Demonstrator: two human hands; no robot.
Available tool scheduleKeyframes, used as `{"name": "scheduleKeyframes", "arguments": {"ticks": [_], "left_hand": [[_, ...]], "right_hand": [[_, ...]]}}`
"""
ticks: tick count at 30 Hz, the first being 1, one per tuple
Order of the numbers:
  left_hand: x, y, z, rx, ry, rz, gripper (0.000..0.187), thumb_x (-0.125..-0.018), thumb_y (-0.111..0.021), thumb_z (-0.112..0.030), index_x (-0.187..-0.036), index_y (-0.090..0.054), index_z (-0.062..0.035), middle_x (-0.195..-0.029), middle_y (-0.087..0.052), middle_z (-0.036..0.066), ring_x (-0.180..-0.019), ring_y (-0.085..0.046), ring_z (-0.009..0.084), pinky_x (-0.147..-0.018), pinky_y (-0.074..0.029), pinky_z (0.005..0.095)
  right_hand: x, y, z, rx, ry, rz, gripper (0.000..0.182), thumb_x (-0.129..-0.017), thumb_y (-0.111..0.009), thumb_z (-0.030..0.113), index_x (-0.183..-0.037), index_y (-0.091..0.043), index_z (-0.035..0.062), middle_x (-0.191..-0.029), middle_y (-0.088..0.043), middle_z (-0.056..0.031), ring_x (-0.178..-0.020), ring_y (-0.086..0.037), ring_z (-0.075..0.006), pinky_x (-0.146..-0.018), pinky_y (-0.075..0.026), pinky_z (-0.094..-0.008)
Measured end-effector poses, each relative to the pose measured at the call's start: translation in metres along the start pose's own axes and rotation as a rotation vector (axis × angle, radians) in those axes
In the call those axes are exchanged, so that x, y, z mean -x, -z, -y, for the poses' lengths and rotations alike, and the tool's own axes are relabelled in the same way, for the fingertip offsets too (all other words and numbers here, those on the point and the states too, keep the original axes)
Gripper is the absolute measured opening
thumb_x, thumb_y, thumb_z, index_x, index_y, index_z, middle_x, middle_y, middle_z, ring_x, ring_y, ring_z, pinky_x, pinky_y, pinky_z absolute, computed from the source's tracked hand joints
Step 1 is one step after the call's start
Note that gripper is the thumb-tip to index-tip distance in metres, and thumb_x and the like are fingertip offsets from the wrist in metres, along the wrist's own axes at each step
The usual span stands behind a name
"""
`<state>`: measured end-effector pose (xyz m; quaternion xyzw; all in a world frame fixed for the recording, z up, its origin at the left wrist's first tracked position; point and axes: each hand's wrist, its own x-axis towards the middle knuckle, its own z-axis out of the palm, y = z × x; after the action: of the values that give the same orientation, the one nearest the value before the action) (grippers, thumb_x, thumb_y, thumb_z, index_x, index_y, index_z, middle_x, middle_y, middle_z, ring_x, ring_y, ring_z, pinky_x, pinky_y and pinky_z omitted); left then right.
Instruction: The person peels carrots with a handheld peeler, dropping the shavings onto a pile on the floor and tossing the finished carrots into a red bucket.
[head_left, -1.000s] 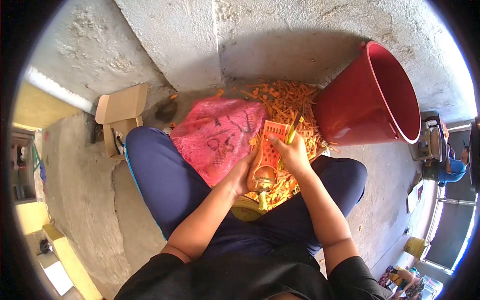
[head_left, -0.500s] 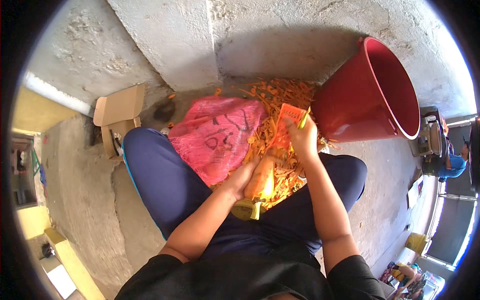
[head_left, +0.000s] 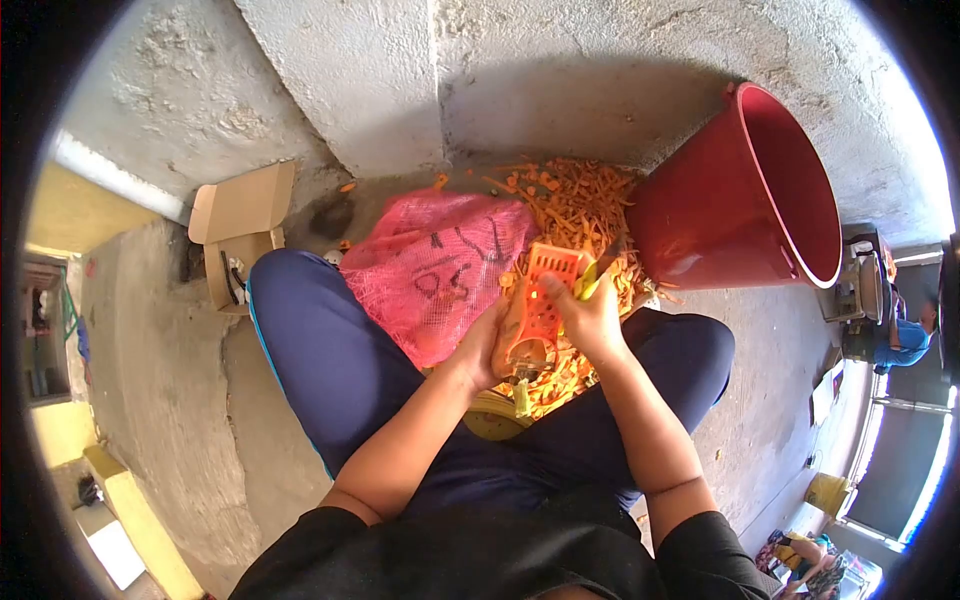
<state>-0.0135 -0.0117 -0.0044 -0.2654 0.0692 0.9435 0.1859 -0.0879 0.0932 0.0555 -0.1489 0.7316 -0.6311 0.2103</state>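
Your hands work close together above your lap: your left hand (head_left: 482, 345) cups a thick carrot (head_left: 509, 322) from its side, and your right hand (head_left: 592, 318) grips a perforated orange plastic peeler (head_left: 543, 320) laid over it. The carrot sits between your crossed legs (head_left: 320, 310), slanted, its pale green stalk stub (head_left: 521, 400) pointing toward you.

Expect the carrot to be firm, with some weight, stiff enough to take pressure without bending; a freshly bared surface would probably be damp and slick. Its broad body looks the safest hold, with your left palm underneath and the fingers clear of the peeler's edge; the stub seems too small to bear the load. The peeler should feel light and fairly rigid, though thin plastic could flex if pinched hard, so its frame is the place to grip. Pressed into that same right hand is a yellow-handled knife (head_left: 592, 281), its dark blade blurred and angled away from you; two tools in one fist may slip.

Beyond your hands, orange peelings (head_left: 575, 205) heap on the floor (head_left: 170, 370). A pink mesh sack (head_left: 440, 285) lies just left of them, and a large red bucket (head_left: 700, 205) stands to the right, near the rough wall (head_left: 540, 60).
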Motion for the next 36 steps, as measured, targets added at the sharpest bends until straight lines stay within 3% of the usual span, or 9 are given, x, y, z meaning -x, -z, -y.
{"name": "scheduleKeyframes", "arguments": {"ticks": [11, 14, 18, 22, 24, 26, 29, 35, 36], "left_hand": [[-0.007, 0.010, 0.006, -0.170, -0.059, -0.138, 0.037, -0.090, -0.030, -0.032, -0.107, -0.047, -0.0030, -0.093, -0.058, 0.010, -0.080, -0.059, 0.0207, -0.070, -0.050, 0.0354], [0.012, 0.002, 0.011, -0.415, 0.065, -0.074, 0.039, -0.090, -0.033, -0.035, -0.108, -0.047, -0.0033, -0.092, -0.058, 0.010, -0.079, -0.059, 0.0188, -0.071, -0.050, 0.0332], [0.004, 0.022, 0.018, -0.238, 0.101, 0.005, 0.040, -0.089, -0.036, -0.037, -0.111, -0.046, -0.0053, -0.094, -0.058, 0.009, -0.080, -0.059, 0.0167, -0.074, -0.048, 0.0320], [0.003, 0.005, 0.005, -0.141, 0.001, -0.127, 0.040, -0.088, -0.039, -0.038, -0.112, -0.047, -0.0066, -0.095, -0.058, 0.009, -0.081, -0.059, 0.0195, -0.075, -0.049, 0.0346], [-0.006, 0.020, 0.003, -0.137, 0.043, -0.020, 0.040, -0.088, -0.037, -0.038, -0.111, -0.047, -0.0070, -0.097, -0.058, 0.009, -0.083, -0.059, 0.0198, -0.074, -0.049, 0.0371], [-0.011, 0.026, 0.003, -0.126, 0.079, 0.135, 0.040, -0.089, -0.035, -0.038, -0.110, -0.048, -0.0072, -0.098, -0.058, 0.010, -0.084, -0.059, 0.0203, -0.073, -0.050, 0.0380], [-0.008, 0.012, 0.005, -0.075, -0.028, -0.059, 0.038, -0.090, -0.031, -0.036, -0.109, -0.048, -0.0069, -0.097, -0.058, 0.011, -0.084, -0.059, 0.0213, -0.072, -0.050, 0.0381], [-0.008, 0.008, 0.006, -0.123, -0.073, -0.110, 0.037, -0.091, -0.028, -0.033, -0.108, -0.048, -0.0055, -0.097, -0.058, 0.011, -0.083, -0.059, 0.0203, -0.072, -0.050, 0.0357], [-0.011, 0.017, 0.005, -0.150, -0.039, 0.029, 0.038, -0.091, -0.029, -0.033, -0.108, -0.047, -0.0054, -0.097, -0.058, 0.010, -0.083, -0.059, 0.0195, -0.072, -0.050, 0.0348]], "right_hand": [[-0.005, 0.000, -0.015, 0.225, 0.058, -0.012, 0.019, -0.077, -0.059, 0.011, -0.091, -0.053, -0.0001, -0.078, -0.061, -0.0125, -0.071, -0.058, -0.0187, -0.066, -0.045, -0.0301], [-0.035, 0.024, -0.021, 0.359, 0.233, -0.336, 0.019, -0.077, -0.058, 0.012, -0.091, -0.053, 0.0010, -0.077, -0.060, -0.0131, -0.069, -0.058, -0.0194, -0.064, -0.045, -0.0309], [-0.067, 0.068, -0.031, 0.353, -0.006, -0.562, 0.015, -0.078, -0.057, 0.010, -0.089, -0.053, 0.0011, -0.074, -0.059, -0.0119, -0.062, -0.056, -0.0178, -0.057, -0.045, -0.0299], [-0.041, 0.042, -0.011, 0.154, 0.186, -0.343, 0.018, -0.082, -0.055, 0.017, -0.092, -0.053, 0.0016, -0.072, -0.056, -0.0014, -0.061, -0.050, -0.0070, -0.054, -0.042, -0.0240], [-0.022, 0.027, 0.000, 0.051, 0.055, -0.202, 0.018, -0.083, -0.054, 0.018, -0.093, -0.052, 0.0018, -0.074, -0.056, -0.0001, -0.064, -0.050, -0.0063, -0.057, -0.042, -0.0210], [-0.011, 0.015, -0.001, 0.002, -0.007, -0.106, 0.018, -0.083, -0.055, 0.017, -0.092, -0.052, 0.0016, -0.077, -0.056, -0.0008, -0.066, -0.051, -0.0067, -0.059, -0.043, -0.0208], [-0.001, -0.002, -0.005, -0.022, 0.028, -0.005, 0.014, -0.081, -0.055, 0.011, -0.089, -0.053, 0.0003, -0.074, -0.058, -0.0040, -0.066, -0.054, -0.0096, -0.059, -0.045, -0.0261], [0.000, -0.004, -0.012, 0.201, 0.066, 0.033, 0.017, -0.077, -0.056, 0.007, -0.091, -0.053, -0.0016, -0.079, -0.059, -0.0117, -0.072, -0.058, -0.0189, -0.065, -0.045, -0.0291], [-0.002, -0.002, -0.015, 0.227, 0.096, -0.008, 0.017, -0.077, -0.057, 0.007, -0.091, -0.053, -0.0014, -0.080, -0.059, -0.0121, -0.073, -0.058, -0.0198, -0.066, -0.045, -0.0296]]}}
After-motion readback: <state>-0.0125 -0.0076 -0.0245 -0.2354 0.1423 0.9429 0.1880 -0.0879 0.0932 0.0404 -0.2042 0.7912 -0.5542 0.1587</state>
